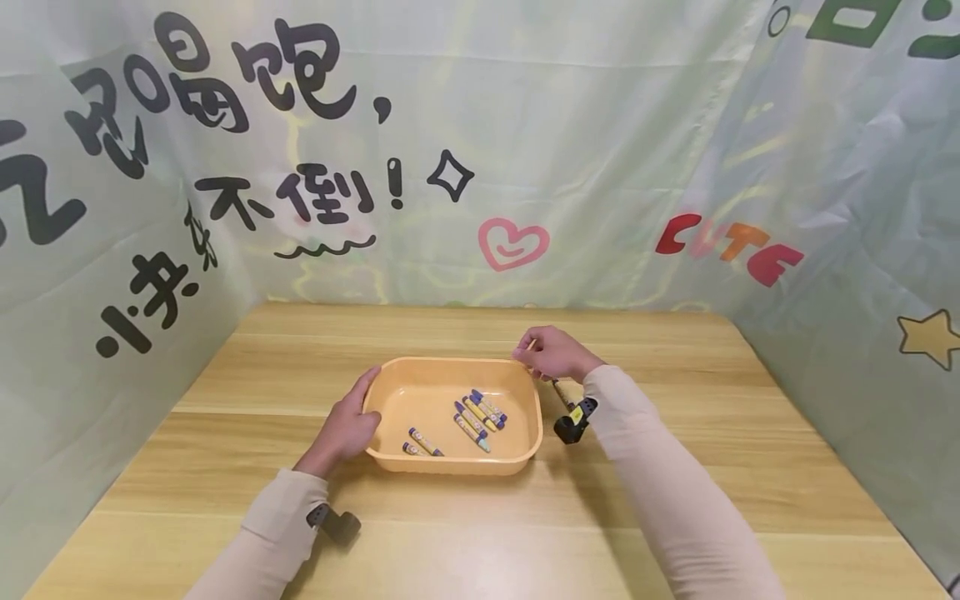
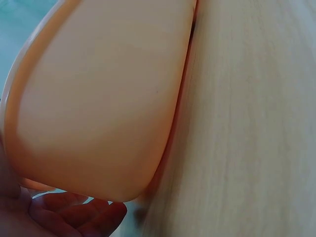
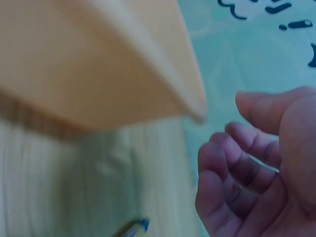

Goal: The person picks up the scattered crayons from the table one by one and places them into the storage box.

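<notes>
A light orange plastic basin [image 1: 453, 464] stands on the wooden table with several crayons [image 1: 474, 423] lying inside, in yellow wrappers with dark blue bands. My left hand [image 1: 348, 425] grips its left end, the thumb over the rim and the fingers along the outside; in the left wrist view the fingers [image 2: 106, 219] curl round the basin's end. Near the far right corner of the basin is my right hand [image 1: 557, 353]. The right wrist view shows it apart from the rim, its fingers [image 3: 212, 192] loosely bent and nothing held.
On the table right of the basin lies another crayon [image 1: 562, 393], partly hidden by the right wrist camera [image 1: 574, 423]. Printed cloth walls [image 1: 600, 167] stand behind the table and on both sides. A second wrist camera [image 1: 335, 525] sits on the left sleeve.
</notes>
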`<state>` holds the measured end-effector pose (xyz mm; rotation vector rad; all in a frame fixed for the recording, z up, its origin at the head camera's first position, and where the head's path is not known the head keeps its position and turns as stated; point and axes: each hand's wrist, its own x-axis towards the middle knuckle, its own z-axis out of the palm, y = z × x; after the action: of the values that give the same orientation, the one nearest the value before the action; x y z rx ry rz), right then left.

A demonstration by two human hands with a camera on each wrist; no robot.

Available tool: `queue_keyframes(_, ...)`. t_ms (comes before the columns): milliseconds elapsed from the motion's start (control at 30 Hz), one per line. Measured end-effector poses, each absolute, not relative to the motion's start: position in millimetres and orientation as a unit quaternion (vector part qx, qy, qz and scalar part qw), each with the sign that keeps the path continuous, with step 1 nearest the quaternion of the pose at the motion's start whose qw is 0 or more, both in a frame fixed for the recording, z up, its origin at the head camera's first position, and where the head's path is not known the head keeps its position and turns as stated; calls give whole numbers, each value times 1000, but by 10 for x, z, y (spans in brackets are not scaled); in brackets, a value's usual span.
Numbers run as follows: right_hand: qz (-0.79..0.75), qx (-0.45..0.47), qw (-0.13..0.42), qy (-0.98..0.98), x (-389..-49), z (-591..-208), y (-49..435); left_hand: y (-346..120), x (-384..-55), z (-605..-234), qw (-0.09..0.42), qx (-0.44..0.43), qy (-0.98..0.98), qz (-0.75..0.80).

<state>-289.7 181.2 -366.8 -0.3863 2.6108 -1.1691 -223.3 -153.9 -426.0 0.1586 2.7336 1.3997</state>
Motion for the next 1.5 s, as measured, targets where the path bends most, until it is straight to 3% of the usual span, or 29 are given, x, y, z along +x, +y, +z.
queue_keyframes(300, -352, -53, 93, 930, -2886, -3844, 2113, -1542, -2224, -4271, 33, 52, 888, 456)
queue_keyframes(633, -279, -34, 141, 949, -2854, -4035, 2306, -1520, -2200, -4261, 37, 45, 891, 449)
queue_keyframes(900, -252, -36, 138, 957, -2870, -4137, 2323, -1509, -2212, -4262, 30, 49, 891, 451)
queue_keyframes(1500, -317, -29, 149, 936, -2867, -3950, 2250, -1529, -2231, -4228, 40, 48, 881, 468)
